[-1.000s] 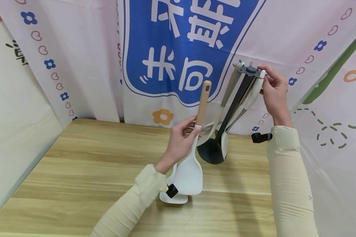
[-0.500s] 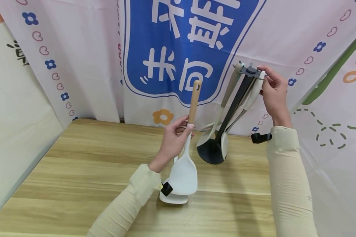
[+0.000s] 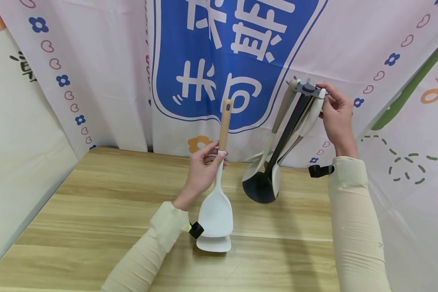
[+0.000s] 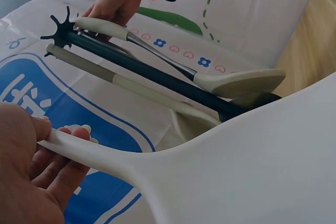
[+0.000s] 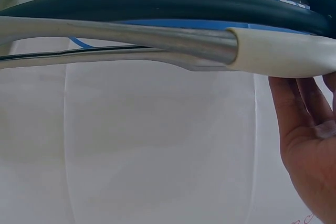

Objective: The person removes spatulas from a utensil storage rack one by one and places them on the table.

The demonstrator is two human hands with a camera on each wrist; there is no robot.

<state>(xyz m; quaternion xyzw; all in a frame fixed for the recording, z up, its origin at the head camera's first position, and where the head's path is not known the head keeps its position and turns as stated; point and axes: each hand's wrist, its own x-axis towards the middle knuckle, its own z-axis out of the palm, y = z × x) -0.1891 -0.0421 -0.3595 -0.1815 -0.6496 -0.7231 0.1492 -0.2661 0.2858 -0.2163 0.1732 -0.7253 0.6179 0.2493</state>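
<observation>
My left hand (image 3: pixel 200 172) pinches a white spatula (image 3: pixel 216 215) at its neck, just below the wooden handle, which points up. The blade overlaps a second white spatula (image 3: pixel 214 244) lower on the wooden table; only that one's blade end shows. In the left wrist view the held spatula (image 4: pixel 252 166) fills the lower right. At the right my right hand (image 3: pixel 337 115) grips the top of a dark hooked utensil rack (image 3: pixel 309 87), its fingers beside a hanging white handle (image 3: pixel 314 113). A black ladle (image 3: pixel 260 188) and a pale green-grey utensil (image 3: pixel 253 170) hang from it too.
The wooden table (image 3: pixel 113 211) runs back to a printed cloth (image 3: pixel 113 81) with a blue panel. The hanging utensils' heads come down near the table's back edge. More light cloth walls the left and right sides.
My left hand has moved left with the spatula, away from the rack, and the spatula stands more in line over the other one. The right hand and rack have barely moved.
</observation>
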